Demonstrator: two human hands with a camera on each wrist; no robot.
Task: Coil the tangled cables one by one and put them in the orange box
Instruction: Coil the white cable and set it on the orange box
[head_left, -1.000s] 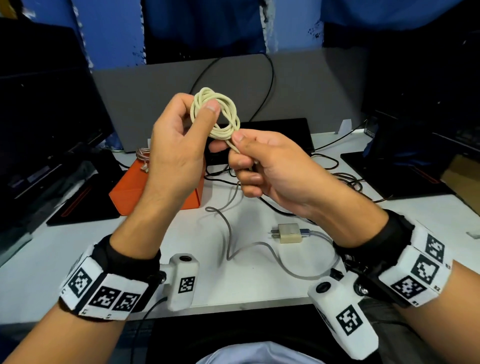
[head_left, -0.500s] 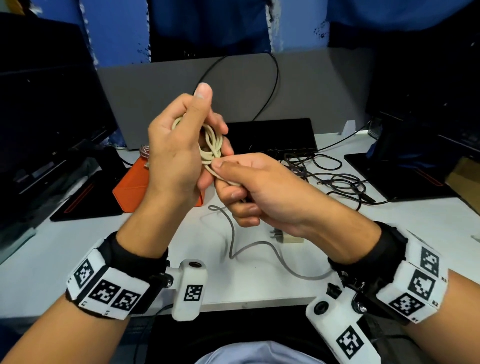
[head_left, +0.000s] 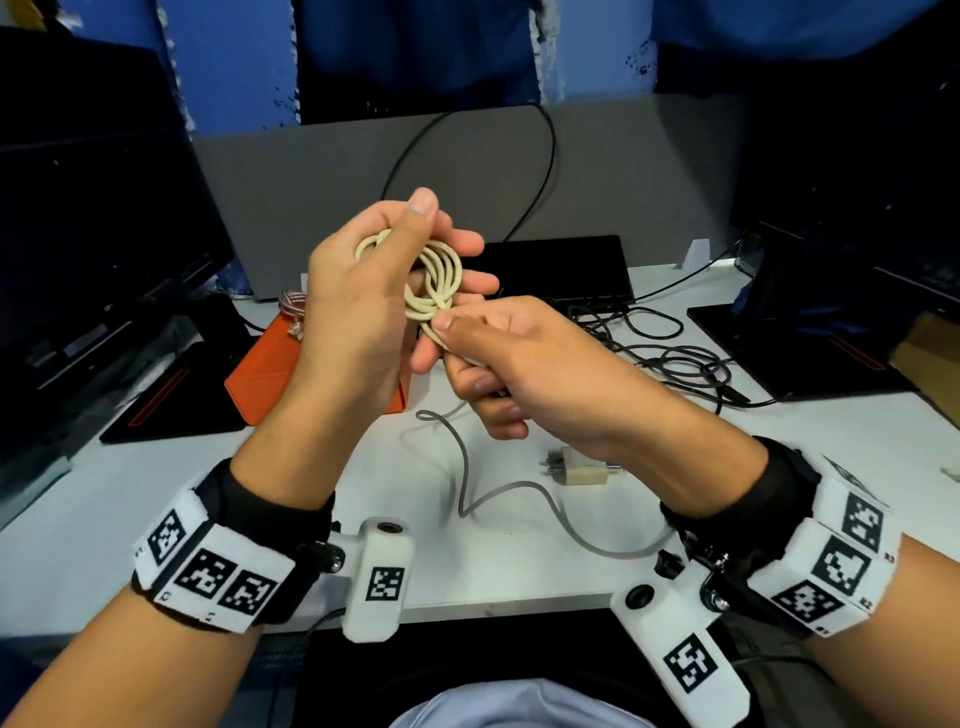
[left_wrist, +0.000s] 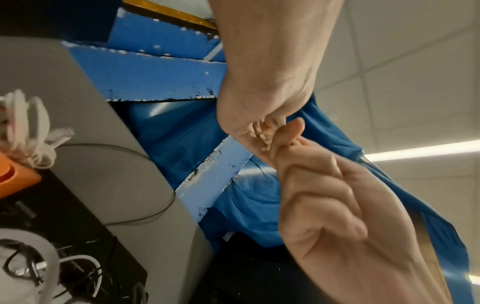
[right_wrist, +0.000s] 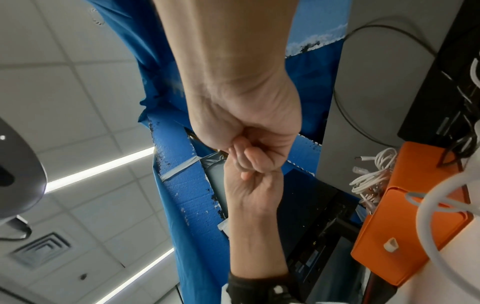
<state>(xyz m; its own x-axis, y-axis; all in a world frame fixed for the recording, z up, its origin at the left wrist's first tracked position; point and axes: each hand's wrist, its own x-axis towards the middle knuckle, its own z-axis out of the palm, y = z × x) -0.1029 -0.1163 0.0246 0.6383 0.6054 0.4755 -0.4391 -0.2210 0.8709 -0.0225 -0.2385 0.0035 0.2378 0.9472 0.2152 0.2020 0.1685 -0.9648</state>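
A cream cable (head_left: 434, 280) wound into a small coil is held up above the desk. My left hand (head_left: 452, 234) grips the coil across its fingers, thumb raised over it. My right hand (head_left: 453, 344) pinches the coil's loose tail just below the loops, close against the left fingers. The orange box (head_left: 260, 374) stands on the desk behind my left hand, with a coiled whitish cable (head_left: 292, 306) at its rim. The orange box (right_wrist: 415, 236) also shows in the right wrist view with white cables (right_wrist: 374, 174) beside it. The held coil is hidden in both wrist views.
A grey cable (head_left: 462, 467) snakes over the white desk (head_left: 104, 519) to a small charger plug (head_left: 579, 473). A tangle of black cables (head_left: 675, 358) lies at the right. Dark monitors flank both sides, and a grey partition (head_left: 311, 182) stands behind.
Both hands have come down and nearer. The coil, first held high at my left fingertips, now sits lower in the left fingers. My right pinch has closed in under the loops.
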